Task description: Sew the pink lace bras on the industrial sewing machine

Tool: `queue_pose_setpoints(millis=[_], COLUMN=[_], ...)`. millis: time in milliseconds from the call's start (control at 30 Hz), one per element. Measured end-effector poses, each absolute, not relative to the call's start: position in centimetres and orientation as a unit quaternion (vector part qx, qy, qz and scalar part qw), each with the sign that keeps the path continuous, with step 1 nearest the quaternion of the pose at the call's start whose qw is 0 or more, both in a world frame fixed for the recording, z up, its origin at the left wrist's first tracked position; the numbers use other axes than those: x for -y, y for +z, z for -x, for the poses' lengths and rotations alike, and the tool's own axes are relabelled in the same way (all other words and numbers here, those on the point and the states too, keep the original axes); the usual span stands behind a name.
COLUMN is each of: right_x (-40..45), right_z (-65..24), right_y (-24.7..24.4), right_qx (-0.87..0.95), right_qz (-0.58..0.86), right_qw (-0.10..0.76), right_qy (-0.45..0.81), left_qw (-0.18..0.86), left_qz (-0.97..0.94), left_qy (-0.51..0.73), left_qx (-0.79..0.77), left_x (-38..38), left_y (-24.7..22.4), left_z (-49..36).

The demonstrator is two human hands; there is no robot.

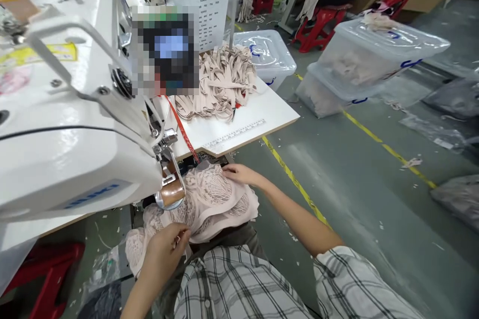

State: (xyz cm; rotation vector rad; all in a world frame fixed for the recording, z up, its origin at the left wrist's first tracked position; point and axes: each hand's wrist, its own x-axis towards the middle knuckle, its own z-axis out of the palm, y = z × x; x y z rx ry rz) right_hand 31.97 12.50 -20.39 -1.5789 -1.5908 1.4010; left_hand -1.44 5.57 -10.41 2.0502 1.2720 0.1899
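Pale pink lace garments with moulded cups (213, 189) lie bunched over my lap, just below the table edge and beside the sewing machine head (75, 159). My right hand (239, 173) is closed on the garment's upper right edge, fingertips at the lace cup. At the lower left, my left hand (174, 244) has curled fingers by the garment's near edge; whether cloth is between them is hard to tell. The machine's metal and copper-coloured end (172, 192) hangs close over the left part of the lace.
A heap of beige straps (220, 82) rests on the white table (262, 109). Plastic bins (366, 55) stand on the floor at the upper right. A red stool (48, 269) is at the lower left. A red strip (181, 129) hangs near the machine.
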Motion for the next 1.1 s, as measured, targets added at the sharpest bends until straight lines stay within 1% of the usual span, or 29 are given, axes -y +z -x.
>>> queue_pose_setpoints(millis=[133, 300, 367, 467, 533, 567, 600, 667, 733, 833, 900, 967, 1033, 1100], right_x=[-12.7, -11.1, -10.2, -8.7, -7.5, -6.9, -6.3, -5.4, -4.9, -5.4, -6.3, -7.5, -8.9, -10.2], right_z=[-32.5, -33.7, -33.7, -32.7, -31.3, -30.4, -29.3, -27.2, -25.4, -23.7, -23.0, -22.4, -21.7, -21.1], right_y=[-19.3, -17.3, -16.3, -14.3, -12.3, -11.2, -10.1, -7.9, -6.0, -4.5, -4.2, -4.4, -4.8, -5.4], right_qx=[0.590, 0.598, 0.609, 0.656, 0.706, 0.732, 0.756, 0.788, 0.786, 0.727, 0.684, 0.671, 0.671, 0.672], right_qz=[0.558, 0.545, 0.556, 0.557, 0.519, 0.488, 0.454, 0.383, 0.339, 0.342, 0.373, 0.411, 0.456, 0.488], right_qw=[0.244, 0.253, 0.266, 0.322, 0.349, 0.346, 0.333, 0.292, 0.276, 0.305, 0.322, 0.322, 0.323, 0.327], right_qy=[0.531, 0.530, 0.499, 0.394, 0.333, 0.325, 0.335, 0.383, 0.437, 0.512, 0.538, 0.527, 0.487, 0.451], left_qw=[0.389, 0.381, 0.365, 0.345, 0.324, 0.303, 0.274, 0.213, 0.206, 0.253, 0.270, 0.298, 0.334, 0.330], left_qz=[-0.781, -0.781, -0.798, -0.817, -0.821, -0.830, -0.846, -0.887, -0.909, -0.887, -0.849, -0.785, -0.706, -0.653], left_qy=[0.058, 0.095, 0.120, 0.194, 0.264, 0.290, 0.301, 0.279, 0.216, 0.155, 0.164, 0.206, 0.255, 0.280], left_qx=[-0.485, -0.485, -0.465, -0.419, -0.388, -0.367, -0.344, -0.301, -0.291, -0.353, -0.424, -0.502, -0.570, -0.621], left_x=[-5.4, -5.0, -4.7, -4.3, -4.0, -4.0, -4.0, -4.3, -4.9, -5.9, -6.4, -6.9, -7.7, -8.6], left_y=[-9.7, -8.9, -8.5, -7.1, -5.8, -5.0, -4.2, -3.0, -2.2, -2.0, -2.2, -2.4, -2.7, -3.1], left_z=[0.6, -0.2, -0.9, -2.5, -3.7, -4.3, -4.7, -5.3, -5.0, -3.4, -1.9, -0.7, 0.0, 0.1])
